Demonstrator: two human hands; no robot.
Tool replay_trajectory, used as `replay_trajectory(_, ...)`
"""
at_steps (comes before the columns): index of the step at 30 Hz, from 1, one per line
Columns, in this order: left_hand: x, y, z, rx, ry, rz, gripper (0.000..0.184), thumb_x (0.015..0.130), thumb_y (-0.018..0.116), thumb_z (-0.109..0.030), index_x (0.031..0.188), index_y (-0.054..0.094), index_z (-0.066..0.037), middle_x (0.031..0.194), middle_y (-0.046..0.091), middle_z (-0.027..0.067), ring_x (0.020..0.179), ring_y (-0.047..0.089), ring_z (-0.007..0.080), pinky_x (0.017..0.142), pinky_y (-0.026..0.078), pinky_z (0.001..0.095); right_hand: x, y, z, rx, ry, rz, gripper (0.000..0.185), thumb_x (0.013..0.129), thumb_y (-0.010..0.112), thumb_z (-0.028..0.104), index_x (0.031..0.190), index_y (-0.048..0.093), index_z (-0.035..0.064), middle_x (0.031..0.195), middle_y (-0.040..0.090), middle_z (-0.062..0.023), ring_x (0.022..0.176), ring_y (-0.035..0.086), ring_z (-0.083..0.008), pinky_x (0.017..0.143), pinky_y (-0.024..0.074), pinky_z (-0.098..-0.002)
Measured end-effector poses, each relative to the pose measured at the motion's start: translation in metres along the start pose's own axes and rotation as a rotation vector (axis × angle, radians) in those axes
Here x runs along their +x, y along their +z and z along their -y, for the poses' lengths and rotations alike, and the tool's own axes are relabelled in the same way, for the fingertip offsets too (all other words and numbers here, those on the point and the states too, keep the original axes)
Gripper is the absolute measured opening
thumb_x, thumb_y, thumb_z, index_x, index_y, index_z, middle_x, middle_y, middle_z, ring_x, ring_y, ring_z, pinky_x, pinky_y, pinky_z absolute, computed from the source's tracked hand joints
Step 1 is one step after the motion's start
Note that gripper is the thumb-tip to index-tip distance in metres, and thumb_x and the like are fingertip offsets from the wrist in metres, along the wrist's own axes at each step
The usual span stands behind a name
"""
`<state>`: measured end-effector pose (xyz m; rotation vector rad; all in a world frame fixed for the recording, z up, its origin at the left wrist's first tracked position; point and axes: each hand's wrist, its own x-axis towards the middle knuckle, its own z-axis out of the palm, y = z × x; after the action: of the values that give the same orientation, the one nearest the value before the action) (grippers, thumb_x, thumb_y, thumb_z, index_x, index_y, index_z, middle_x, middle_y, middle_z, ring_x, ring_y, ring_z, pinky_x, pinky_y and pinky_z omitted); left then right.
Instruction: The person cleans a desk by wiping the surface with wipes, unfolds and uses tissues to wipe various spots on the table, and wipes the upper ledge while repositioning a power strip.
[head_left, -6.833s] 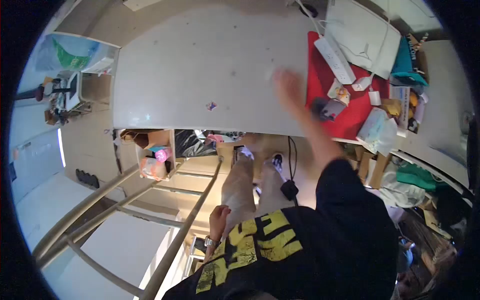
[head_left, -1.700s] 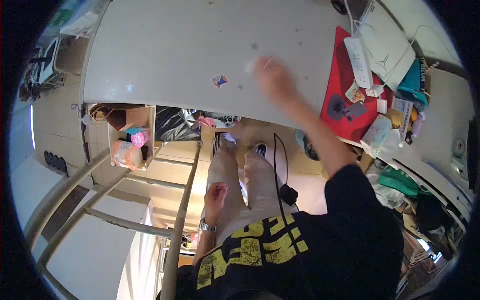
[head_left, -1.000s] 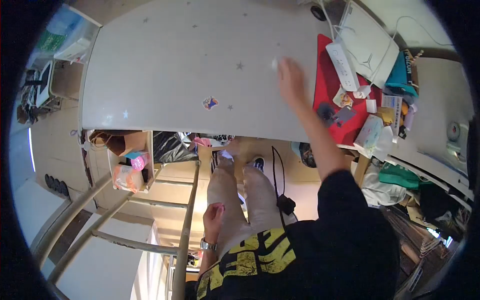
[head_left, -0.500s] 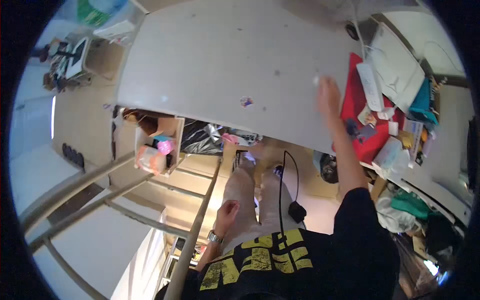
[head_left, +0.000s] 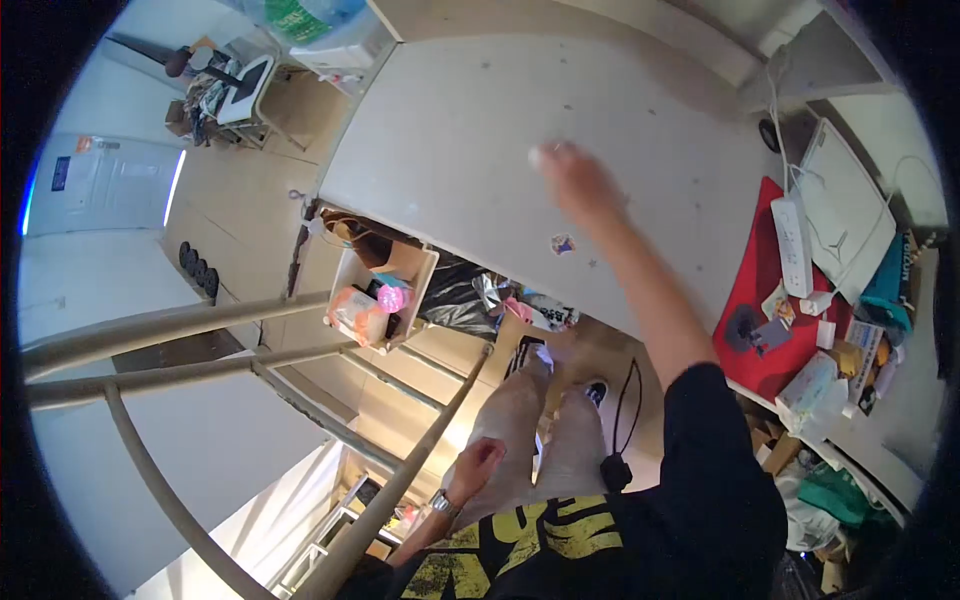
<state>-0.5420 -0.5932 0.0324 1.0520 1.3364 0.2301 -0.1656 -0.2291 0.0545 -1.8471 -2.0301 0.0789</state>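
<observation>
My right hand (head_left: pixel 582 188) is stretched out over the grey desktop (head_left: pixel 450 130), smeared by motion. A small white thing (head_left: pixel 537 157) shows at its fingertips; its kind is too blurred to tell. Below that forearm, a small coloured sticker (head_left: pixel 563 244) lies on the desk surface near the front edge. My left hand (head_left: pixel 476 468), with a metal watch (head_left: pixel 443 503) on its wrist, rests by my thigh. Its fingers are curled in, and nothing shows in them.
To the right lie a red mat (head_left: pixel 745 335), a white power strip (head_left: pixel 792 245) and a white laptop-like panel (head_left: pixel 845 215). An open box of small items (head_left: pixel 345 268) stands below the desk's left edge. Metal rails (head_left: pixel 395 490) run along my left. A black cable (head_left: pixel 628 405) hangs near my legs.
My right hand has swept left across the desktop, away from the red mat. The view has turned, so the desk and rails sit differently. The left hand stays by my thigh.
</observation>
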Motion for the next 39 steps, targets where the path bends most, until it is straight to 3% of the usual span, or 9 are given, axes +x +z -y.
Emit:
replay_trajectory(4,-0.025,-0.012,-0.031,0.163,-0.049,-0.123,0.017,0.091,0.062,-0.016,0.1,0.064,-0.002,0.081,0.067,0.0089,0.072,0.064,0.0152,0.064,0.05,0.0284,0.045,-0.028,-0.01,-0.083,0.258,-0.055,0.017,0.092,0.045,0.011,0.103,0.057,0.0049,0.1,0.064,-0.0158,0.09,0.066,-0.0337,0.076,0.0555,-0.0434)
replay_trajectory(7,-0.008,-0.003,-0.06,0.369,0.262,-0.281,0.012,0.09,0.061,-0.012,0.097,0.064,-0.002,0.085,0.067,0.0148,0.075,0.065,0.0265,0.065,0.051,0.034,0.017,-0.025,0.009,-0.05,0.328,0.03,0.017,0.093,0.047,0.016,0.101,0.058,0.0064,0.101,0.064,-0.016,0.095,0.063,-0.0349,0.08,0.0539,-0.0442)
replay_trajectory(10,0.055,0.015,-0.147,0.464,0.633,-0.415,0.01,0.084,0.062,-0.004,0.094,0.063,-0.003,0.089,0.063,0.0178,0.083,0.061,0.0366,0.069,0.049,0.041,-0.038,-0.016,0.01,-0.132,0.19,-0.147,0.015,0.089,0.053,0.015,0.099,0.059,0.0064,0.097,0.064,-0.0118,0.084,0.066,-0.0312,0.073,0.0553,-0.0407)
replay_trajectory(13,0.146,0.035,-0.238,0.427,0.858,-0.488,0.012,0.08,0.064,-0.005,0.092,0.061,-0.004,0.091,0.061,0.0172,0.084,0.059,0.0368,0.069,0.047,0.0438,-0.087,-0.031,0.005,-0.115,0.315,-0.145,0.018,0.091,0.056,0.019,0.102,0.061,0.0062,0.108,0.064,-0.012,0.098,0.062,-0.0317,0.081,0.0522,-0.0419)
replay_trajectory(15,0.21,0.044,-0.273,0.509,0.869,-0.583,0.015,0.079,0.065,-0.008,0.094,0.063,-0.006,0.091,0.06,0.0163,0.087,0.06,0.0371,0.073,0.048,0.0449,-0.107,-0.037,-0.009,-0.113,0.358,-0.169,0.016,0.089,0.058,0.018,0.101,0.061,0.0068,0.105,0.064,-0.0117,0.096,0.062,-0.0313,0.079,0.0515,-0.0416)
replay_trajectory(18,0.286,0.043,-0.315,0.547,0.792,-0.65,0.005,0.079,0.064,-0.012,0.08,0.068,-0.009,0.087,0.062,0.0144,0.082,0.061,0.0343,0.072,0.05,0.0428,-0.127,-0.036,-0.026,-0.125,0.304,-0.27,0.015,0.085,0.06,0.015,0.098,0.061,0.0078,0.096,0.064,-0.0114,0.087,0.062,-0.031,0.073,0.0511,-0.0407)
replay_trajectory(23,0.37,0.021,-0.35,0.782,0.824,-0.595,0.02,0.076,0.072,-0.03,0.079,0.071,-0.01,0.081,0.069,0.0102,0.074,0.067,0.0257,0.068,0.054,0.0353,-0.129,-0.031,-0.032,-0.061,0.259,-0.328,0.015,0.083,0.06,0.01,0.097,0.06,0.0065,0.092,0.062,-0.0119,0.086,0.061,-0.0313,0.074,0.0496,-0.0412)
replay_trajectory(28,0.396,0.001,-0.371,0.872,0.892,-0.284,0.023,0.068,0.072,-0.034,0.074,0.073,-0.012,0.077,0.071,0.0089,0.073,0.067,0.0282,0.07,0.054,0.0374,-0.13,-0.028,-0.036,-0.117,0.287,-0.308,0.014,0.081,0.061,0.009,0.095,0.059,0.0075,0.091,0.061,-0.0114,0.085,0.061,-0.0307,0.073,0.0491,-0.0411)
replay_trajectory(39,0.388,0.001,-0.389,1.026,0.7,-0.283,0.024,0.069,0.068,-0.032,0.076,0.072,-0.009,0.077,0.069,0.0122,0.073,0.067,0.031,0.07,0.055,0.0371,-0.127,-0.025,-0.043,-0.133,0.242,-0.33,0.017,0.078,0.064,0.009,0.094,0.059,0.0099,0.09,0.061,-0.0073,0.082,0.061,-0.0277,0.069,0.0507,-0.0383)
